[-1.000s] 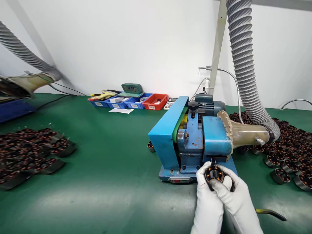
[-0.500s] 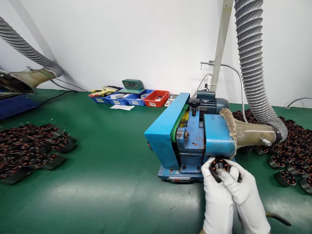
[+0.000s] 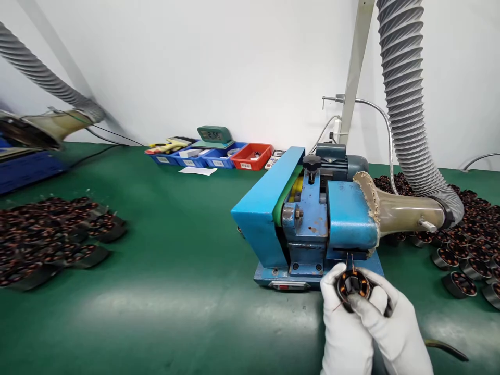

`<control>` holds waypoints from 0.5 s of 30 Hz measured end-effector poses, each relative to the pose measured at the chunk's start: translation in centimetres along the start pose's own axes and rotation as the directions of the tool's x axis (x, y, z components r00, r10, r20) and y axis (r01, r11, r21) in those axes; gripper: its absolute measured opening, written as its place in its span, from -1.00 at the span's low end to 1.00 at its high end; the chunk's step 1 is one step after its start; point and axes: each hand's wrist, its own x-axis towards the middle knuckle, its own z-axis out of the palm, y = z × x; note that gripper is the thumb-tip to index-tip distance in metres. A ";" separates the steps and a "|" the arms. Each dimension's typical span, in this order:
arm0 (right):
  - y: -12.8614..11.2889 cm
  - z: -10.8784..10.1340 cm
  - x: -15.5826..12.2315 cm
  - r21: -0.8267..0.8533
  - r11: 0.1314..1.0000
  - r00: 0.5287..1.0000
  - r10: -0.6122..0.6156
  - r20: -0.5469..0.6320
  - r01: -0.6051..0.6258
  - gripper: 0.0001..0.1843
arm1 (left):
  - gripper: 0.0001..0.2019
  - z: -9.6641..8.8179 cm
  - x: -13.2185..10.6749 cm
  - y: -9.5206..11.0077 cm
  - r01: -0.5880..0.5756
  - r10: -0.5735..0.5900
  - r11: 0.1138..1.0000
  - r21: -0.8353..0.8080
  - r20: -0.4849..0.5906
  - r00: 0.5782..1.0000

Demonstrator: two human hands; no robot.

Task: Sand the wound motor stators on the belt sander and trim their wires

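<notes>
Both hands wear white gloves and close together on one small round stator (image 3: 353, 284) with copper windings. My left hand (image 3: 344, 333) grips it from the left and below. My right hand (image 3: 394, 333) grips it from the right, thumb over its lower edge. The stator's wire leads stick up toward the slot under the blue machine (image 3: 312, 219), just in front of its base.
A grey ribbed hose (image 3: 406, 104) feeds a funnel (image 3: 406, 213) on the machine's right side. Piles of several stators lie at the right (image 3: 469, 234) and left (image 3: 50, 234) on the green mat. Blue and red bins (image 3: 219, 155) sit by the wall. A dark cable (image 3: 445, 348) lies near my right wrist.
The stator was pushed up against the machine's slot half a second ago; now both hands have drawn it back down and toward me, leads pointing up.
</notes>
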 end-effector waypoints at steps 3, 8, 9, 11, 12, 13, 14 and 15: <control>-0.5 0.5 1.2 -0.005 1.000 1.000 -0.013 -0.019 0.013 -0.64 | -0.51 1.1 1.3 0.4 0.030 -0.028 0.990 -0.136 0.022 0.999; -0.6 0.5 1.9 -0.031 0.999 1.000 -0.028 -0.006 0.028 -0.62 | -0.63 1.7 2.0 0.5 0.137 -0.126 0.953 -0.271 0.058 0.990; -0.4 0.3 2.1 -0.043 0.998 0.999 -0.035 0.006 0.035 -0.61 | -0.62 1.8 2.0 0.5 0.115 -0.102 0.967 -0.227 0.069 0.992; 0.3 -0.1 2.4 -0.065 0.996 0.998 -0.054 0.023 0.055 -0.60 | -0.55 1.8 1.9 0.6 0.061 -0.052 0.994 -0.087 0.103 0.993; 0.6 -0.3 2.5 -0.074 0.995 0.998 -0.067 0.016 0.068 -0.60 | -0.51 1.7 1.8 0.6 0.044 -0.039 0.999 -0.032 0.125 0.991; 0.9 -0.5 2.4 -0.075 0.994 0.997 -0.078 0.004 0.078 -0.61 | -0.49 1.4 1.7 0.6 0.032 -0.031 0.999 -0.001 0.135 0.990; 1.1 -0.6 2.1 -0.066 0.994 0.996 -0.085 -0.009 0.084 -0.62 | -0.48 1.0 1.5 0.6 0.012 -0.015 1.000 0.022 0.139 0.990; 1.3 -0.8 1.6 -0.048 0.995 0.996 -0.084 -0.018 0.083 -0.62 | -0.48 0.5 1.2 0.4 -0.024 0.017 0.998 0.049 0.145 0.989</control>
